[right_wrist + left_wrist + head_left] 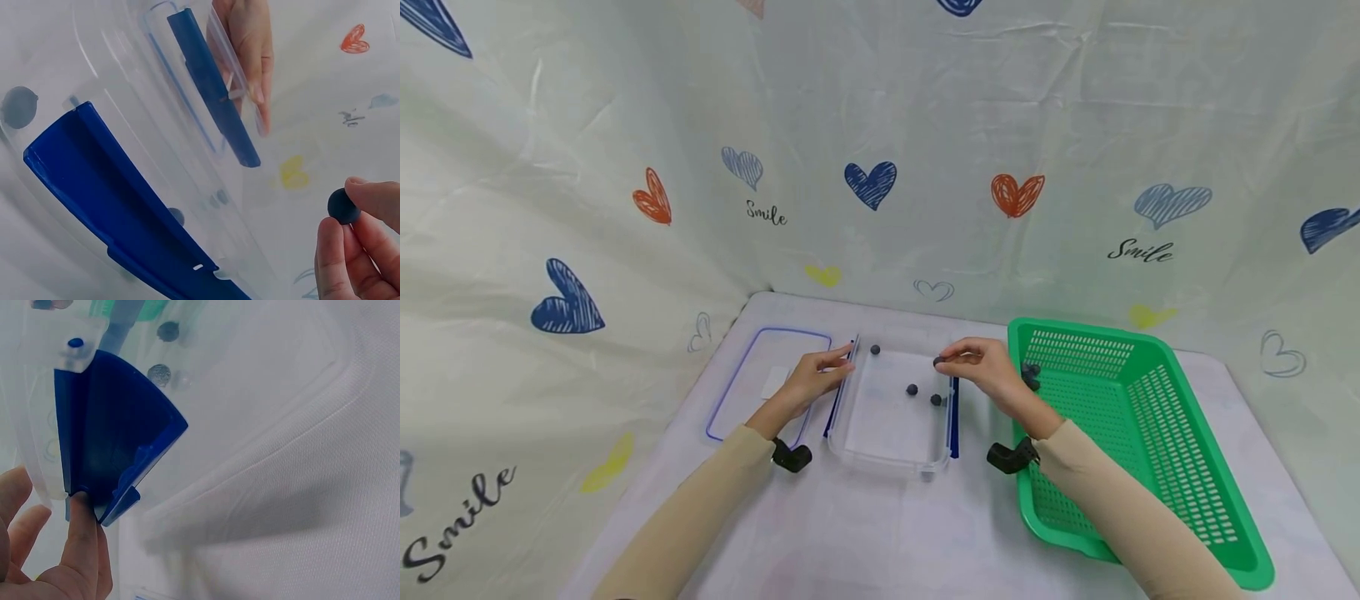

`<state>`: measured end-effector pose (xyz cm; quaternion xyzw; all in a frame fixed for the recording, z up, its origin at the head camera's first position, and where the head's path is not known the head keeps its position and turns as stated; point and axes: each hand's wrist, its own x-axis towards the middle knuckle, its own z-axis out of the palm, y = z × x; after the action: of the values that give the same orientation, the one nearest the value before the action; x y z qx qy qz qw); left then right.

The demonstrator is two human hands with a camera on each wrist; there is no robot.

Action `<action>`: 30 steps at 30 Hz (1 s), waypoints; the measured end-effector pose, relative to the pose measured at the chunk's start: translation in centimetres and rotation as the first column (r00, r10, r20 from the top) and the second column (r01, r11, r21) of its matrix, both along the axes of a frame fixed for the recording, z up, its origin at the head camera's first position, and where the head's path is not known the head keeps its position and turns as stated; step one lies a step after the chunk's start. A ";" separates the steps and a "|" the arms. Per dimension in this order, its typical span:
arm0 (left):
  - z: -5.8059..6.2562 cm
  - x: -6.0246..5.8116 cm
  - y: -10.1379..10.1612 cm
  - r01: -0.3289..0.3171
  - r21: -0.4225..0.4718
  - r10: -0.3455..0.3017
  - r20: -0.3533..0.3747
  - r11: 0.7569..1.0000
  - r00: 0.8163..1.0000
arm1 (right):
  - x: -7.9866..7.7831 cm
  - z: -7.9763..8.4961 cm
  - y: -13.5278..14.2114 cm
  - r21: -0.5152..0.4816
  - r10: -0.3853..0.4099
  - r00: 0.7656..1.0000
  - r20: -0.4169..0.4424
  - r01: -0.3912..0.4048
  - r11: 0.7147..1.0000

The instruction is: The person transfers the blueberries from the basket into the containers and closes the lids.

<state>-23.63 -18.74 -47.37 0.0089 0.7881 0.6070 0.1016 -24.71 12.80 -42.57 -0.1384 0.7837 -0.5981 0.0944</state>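
A clear plastic box (880, 460) with blue side latches stands on the table, with 3 small dark balls (912, 389) inside it. Another small dark ball (343, 206) is pinched between the thumb and fingers of my right hand (988, 371), up over the box's far right corner. At the opposite side, my left hand (808, 382) reaches to the box's left rim. Its fairly straight fingertips touch the end of the flipped-out blue latch (112, 425).
A green slotted basket (1213, 442) stands to the right, with several dark pieces (1030, 375) near its left wall, partly behind my right wrist. A clear lid with a blue seal (733, 396) lies left of the box. Behind the table hangs a heart-printed sheet (940, 125).
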 end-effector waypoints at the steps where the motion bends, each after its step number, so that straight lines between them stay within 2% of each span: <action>1: 0.0 0.0 0.0 -0.003 0.000 0.003 0.003 1.000 1.000 | -0.1 -0.1 -0.1 0.000 -0.002 1.000 0.001 0.002 1.000; 6: -0.1 -0.1 0.1 -0.010 0.012 0.009 0.026 1.000 1.000 | -0.1 -0.6 -0.5 -0.001 -0.010 1.000 0.012 0.010 1.000; 14: 0.0 0.2 0.2 -0.009 0.002 0.009 0.009 1.000 1.000 | 0.0 -1.6 -0.8 -0.012 -0.020 0.998 0.057 0.021 1.000; 21: 0.0 0.0 0.2 -0.021 -0.001 0.021 0.034 1.000 0.999 | -0.1 -2.0 -0.8 -0.016 -0.015 0.998 0.053 0.016 1.000; 30: 0.0 0.0 0.1 -0.027 0.001 0.027 0.038 1.000 0.999 | -0.3 -2.3 -0.7 -0.083 -0.002 0.999 0.042 0.006 0.997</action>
<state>-23.65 -18.66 -47.41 -0.0133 0.7856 0.6090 0.1085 -25.04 12.15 -44.90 -0.1283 0.7562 -0.6332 0.1037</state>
